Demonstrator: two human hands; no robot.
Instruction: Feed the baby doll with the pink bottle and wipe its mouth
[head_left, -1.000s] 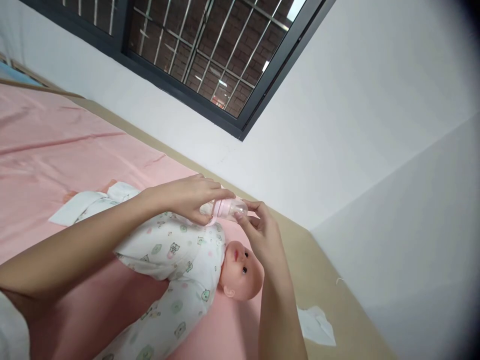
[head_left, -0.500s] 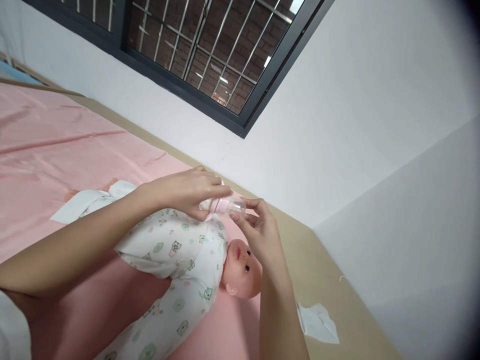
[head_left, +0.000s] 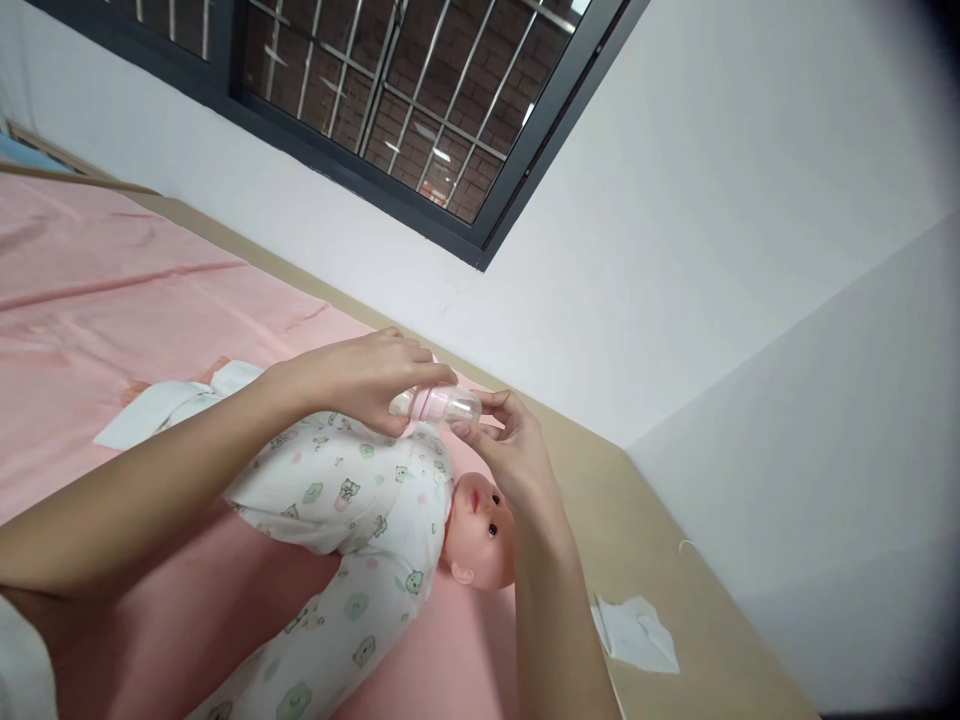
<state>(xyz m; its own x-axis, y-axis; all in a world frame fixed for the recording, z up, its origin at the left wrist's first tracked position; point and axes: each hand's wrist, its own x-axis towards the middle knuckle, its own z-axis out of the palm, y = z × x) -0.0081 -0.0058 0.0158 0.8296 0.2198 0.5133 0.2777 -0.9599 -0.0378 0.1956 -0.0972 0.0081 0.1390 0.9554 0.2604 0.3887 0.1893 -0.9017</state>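
A small clear baby bottle with a pink collar and a clear cap (head_left: 441, 405) is held sideways between my two hands. My left hand (head_left: 375, 380) closes round its body end, so most of that end is hidden. On the clear cap end, the thumb and fingers of my right hand (head_left: 504, 430) are pinched. Just below the bottle lies a baby doll (head_left: 352, 500) on its back, in white clothes printed with small green and pink animals. Its head is to the right, partly hidden behind my right wrist.
The doll lies on a pink sheet (head_left: 90, 280) over a tan surface (head_left: 600, 500). A folded white cloth (head_left: 637, 633) rests on the tan part at the lower right. White walls and a barred, dark-framed window (head_left: 375, 110) stand behind.
Both hands and the bottle appear slightly further left, along with a small shift of the whole view. The hold on the bottle looks the same.
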